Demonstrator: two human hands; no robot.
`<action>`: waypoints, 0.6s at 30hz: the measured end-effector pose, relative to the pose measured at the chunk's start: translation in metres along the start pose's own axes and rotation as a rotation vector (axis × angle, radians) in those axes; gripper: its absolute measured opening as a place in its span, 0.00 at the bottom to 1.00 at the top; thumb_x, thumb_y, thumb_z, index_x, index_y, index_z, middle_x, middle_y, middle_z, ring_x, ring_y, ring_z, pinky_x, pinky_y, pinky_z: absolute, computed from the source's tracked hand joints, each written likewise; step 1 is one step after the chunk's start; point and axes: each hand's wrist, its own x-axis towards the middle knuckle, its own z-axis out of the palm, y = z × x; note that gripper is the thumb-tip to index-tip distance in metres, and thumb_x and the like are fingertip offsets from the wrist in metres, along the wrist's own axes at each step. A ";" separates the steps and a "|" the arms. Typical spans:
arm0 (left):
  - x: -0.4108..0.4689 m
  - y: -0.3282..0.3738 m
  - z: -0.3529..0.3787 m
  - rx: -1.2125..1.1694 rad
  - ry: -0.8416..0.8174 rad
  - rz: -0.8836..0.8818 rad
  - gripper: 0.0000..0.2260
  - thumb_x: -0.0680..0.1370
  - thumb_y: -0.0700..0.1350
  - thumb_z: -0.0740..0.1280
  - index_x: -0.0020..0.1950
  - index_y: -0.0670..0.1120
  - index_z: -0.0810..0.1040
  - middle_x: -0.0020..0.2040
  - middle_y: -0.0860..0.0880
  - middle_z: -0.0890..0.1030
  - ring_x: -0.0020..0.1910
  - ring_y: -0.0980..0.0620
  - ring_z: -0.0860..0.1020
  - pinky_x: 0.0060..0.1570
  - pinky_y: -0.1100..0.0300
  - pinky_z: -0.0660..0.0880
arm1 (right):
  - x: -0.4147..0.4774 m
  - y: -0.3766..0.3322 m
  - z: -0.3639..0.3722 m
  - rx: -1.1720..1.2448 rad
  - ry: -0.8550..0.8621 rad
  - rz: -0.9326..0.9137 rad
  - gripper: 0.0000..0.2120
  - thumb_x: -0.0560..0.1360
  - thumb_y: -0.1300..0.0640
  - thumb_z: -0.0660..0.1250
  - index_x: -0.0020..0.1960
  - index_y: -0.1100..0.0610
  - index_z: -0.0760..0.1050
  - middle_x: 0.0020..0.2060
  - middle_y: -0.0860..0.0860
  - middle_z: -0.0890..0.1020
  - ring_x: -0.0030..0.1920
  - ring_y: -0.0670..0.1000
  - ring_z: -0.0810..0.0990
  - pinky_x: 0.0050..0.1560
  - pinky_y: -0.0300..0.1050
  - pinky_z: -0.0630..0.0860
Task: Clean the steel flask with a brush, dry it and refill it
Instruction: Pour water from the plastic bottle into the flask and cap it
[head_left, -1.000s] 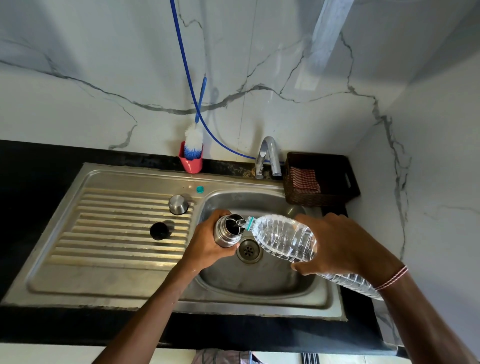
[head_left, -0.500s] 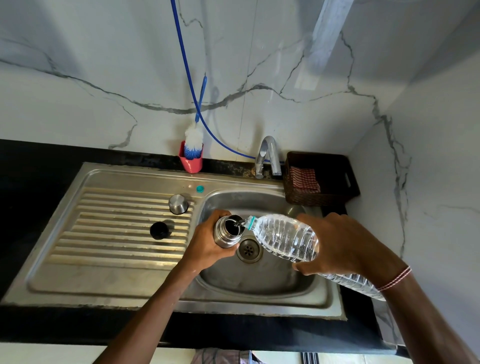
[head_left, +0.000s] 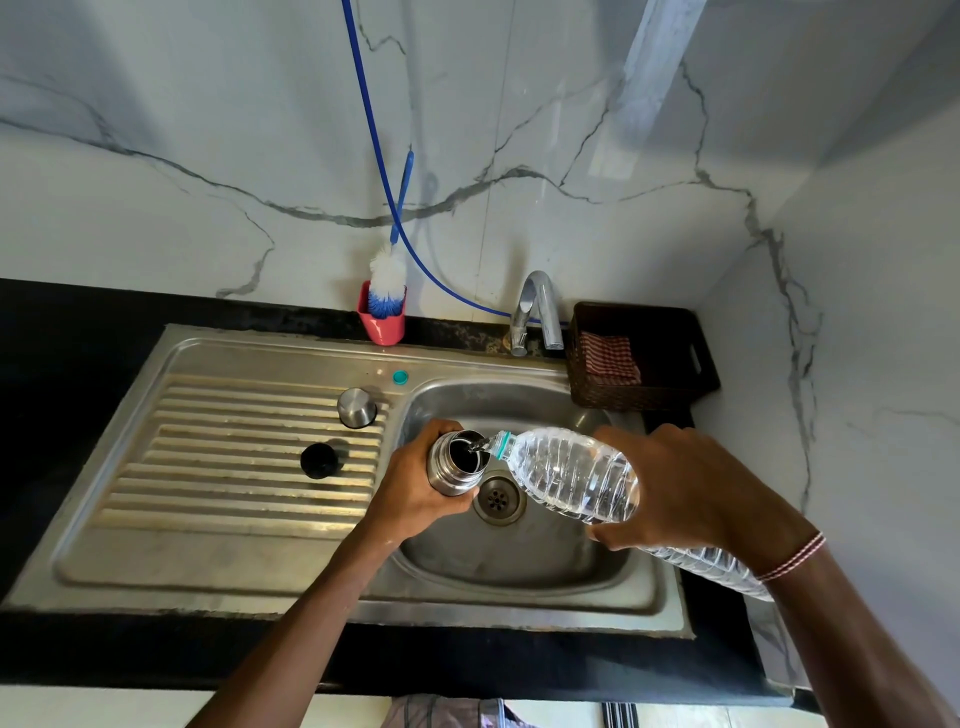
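1. The flask (head_left: 453, 462) is held over the sink (head_left: 519, 566), just left of the drain (head_left: 498, 498), with its mouth open; the fingers and thumb of the left hand (head_left: 415, 493) are curled round its body
2. The right hand (head_left: 691, 488) is wrapped round the middle of the plastic bottle (head_left: 571, 473), which is tilted neck-down so that a thin stream runs into the flask; whether the two mouths touch I cannot tell
3. Overfilling looks the likeliest slip: the flask's inside is dark and the level cannot be read, so water may run over the rim and wet the outside, which the task wants dry
4. The bottle is thin and ribbed; a harder squeeze or a steeper tilt would probably make it gulp and surge, throwing water past the narrow mouth onto the left hand
5. If either hand drifts, the stream would miss and fall into the sink, wasted but harmless
6. Wet steel is slippery; a slackened grip could drop the flask into the sink and spill the fill
7. The steel cup (head_left: 357, 407) and black stopper (head_left: 318, 460) stand apart on the draining board (head_left: 234, 493), left of the flask; splashes reaching them would mean closing the flask with wet parts
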 end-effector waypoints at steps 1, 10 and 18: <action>0.000 0.000 0.000 0.000 0.000 0.000 0.32 0.63 0.36 0.84 0.62 0.49 0.75 0.51 0.56 0.83 0.51 0.58 0.82 0.52 0.70 0.74 | -0.001 0.000 -0.001 0.003 0.006 -0.001 0.50 0.58 0.22 0.63 0.75 0.41 0.58 0.57 0.48 0.82 0.55 0.53 0.80 0.58 0.49 0.77; 0.000 -0.002 -0.001 0.005 0.002 0.004 0.32 0.63 0.36 0.84 0.62 0.49 0.75 0.51 0.54 0.83 0.51 0.58 0.82 0.53 0.71 0.74 | -0.001 0.000 -0.001 0.010 0.002 0.003 0.50 0.57 0.21 0.61 0.75 0.41 0.58 0.55 0.47 0.83 0.53 0.52 0.80 0.58 0.50 0.77; 0.000 -0.003 0.000 0.005 -0.002 0.004 0.32 0.63 0.36 0.84 0.62 0.51 0.75 0.52 0.55 0.83 0.52 0.58 0.82 0.53 0.70 0.74 | 0.001 0.000 0.000 -0.005 -0.012 0.018 0.51 0.56 0.21 0.60 0.75 0.40 0.57 0.57 0.48 0.82 0.55 0.53 0.79 0.59 0.51 0.77</action>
